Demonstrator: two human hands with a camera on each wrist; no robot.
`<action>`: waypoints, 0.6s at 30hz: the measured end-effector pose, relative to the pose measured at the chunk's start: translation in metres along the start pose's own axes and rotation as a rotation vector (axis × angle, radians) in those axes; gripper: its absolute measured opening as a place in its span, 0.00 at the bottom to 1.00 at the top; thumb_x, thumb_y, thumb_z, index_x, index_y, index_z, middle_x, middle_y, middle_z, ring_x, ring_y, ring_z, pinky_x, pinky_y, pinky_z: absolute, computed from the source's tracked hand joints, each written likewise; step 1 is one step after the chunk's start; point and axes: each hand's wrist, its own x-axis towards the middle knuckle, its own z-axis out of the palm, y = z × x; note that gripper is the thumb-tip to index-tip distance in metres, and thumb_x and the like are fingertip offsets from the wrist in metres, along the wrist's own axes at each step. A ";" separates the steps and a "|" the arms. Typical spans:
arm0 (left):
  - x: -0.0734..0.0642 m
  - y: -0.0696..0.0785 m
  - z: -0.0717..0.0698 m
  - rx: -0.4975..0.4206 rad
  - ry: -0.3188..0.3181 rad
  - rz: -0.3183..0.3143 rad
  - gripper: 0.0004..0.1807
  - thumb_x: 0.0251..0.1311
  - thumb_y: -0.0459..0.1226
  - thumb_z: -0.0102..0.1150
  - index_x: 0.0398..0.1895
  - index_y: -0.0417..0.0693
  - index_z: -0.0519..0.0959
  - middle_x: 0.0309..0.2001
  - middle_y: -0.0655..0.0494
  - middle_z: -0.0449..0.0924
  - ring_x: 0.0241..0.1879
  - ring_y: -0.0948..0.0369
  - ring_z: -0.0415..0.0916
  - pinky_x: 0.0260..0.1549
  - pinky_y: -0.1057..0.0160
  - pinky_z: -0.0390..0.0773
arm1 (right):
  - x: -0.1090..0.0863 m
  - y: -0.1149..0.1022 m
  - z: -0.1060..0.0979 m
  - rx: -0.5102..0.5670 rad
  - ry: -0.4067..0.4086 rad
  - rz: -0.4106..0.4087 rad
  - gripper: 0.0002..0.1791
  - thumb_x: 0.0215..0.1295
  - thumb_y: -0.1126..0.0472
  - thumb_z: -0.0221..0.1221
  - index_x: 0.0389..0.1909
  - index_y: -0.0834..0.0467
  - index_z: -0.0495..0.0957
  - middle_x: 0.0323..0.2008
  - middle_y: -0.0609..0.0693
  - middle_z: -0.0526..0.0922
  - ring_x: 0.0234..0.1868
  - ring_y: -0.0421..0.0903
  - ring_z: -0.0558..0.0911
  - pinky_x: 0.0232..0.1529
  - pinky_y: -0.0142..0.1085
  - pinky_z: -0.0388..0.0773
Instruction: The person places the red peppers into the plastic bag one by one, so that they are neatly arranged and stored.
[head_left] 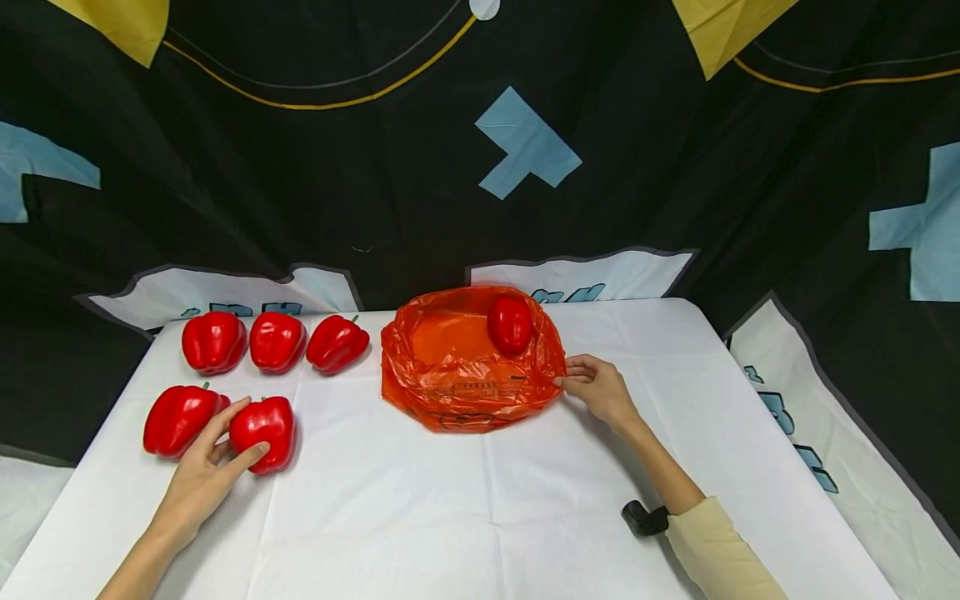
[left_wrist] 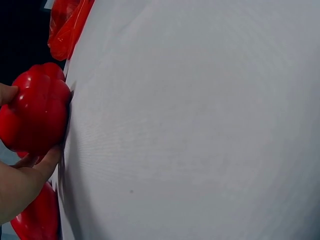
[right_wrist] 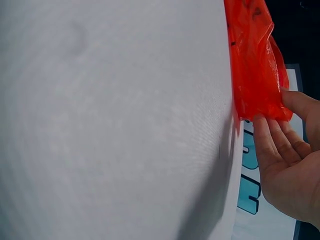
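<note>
A red bell pepper (head_left: 264, 433) at the front of the left group sits between the thumb and fingers of my left hand (head_left: 206, 479). The left wrist view shows the thumb on one side of that pepper (left_wrist: 37, 107) and fingers under the other. An orange-red plastic bag (head_left: 472, 396) stands with its mouth spread wide at the table's centre back. Inside it, toward the right, lies one bell pepper (head_left: 510, 325). My right hand (head_left: 600, 392) holds the bag's right edge, thumb at the rim and fingers against the side.
Another bell pepper (head_left: 178, 421) lies just left of the held one. Behind stand three more in a row, the middle one (head_left: 277, 342) upright. A white cloth (head_left: 390, 517) covers the table. Dark printed fabric (head_left: 360, 183) hangs along the back.
</note>
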 end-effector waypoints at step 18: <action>-0.002 -0.002 0.001 -0.007 0.019 -0.015 0.48 0.65 0.48 0.65 0.80 0.50 0.48 0.72 0.29 0.48 0.63 0.27 0.54 0.45 0.37 0.79 | -0.019 -0.039 0.001 -0.003 -0.024 -0.001 0.20 0.64 0.71 0.64 0.54 0.75 0.75 0.47 0.67 0.82 0.45 0.51 0.85 0.48 0.44 0.82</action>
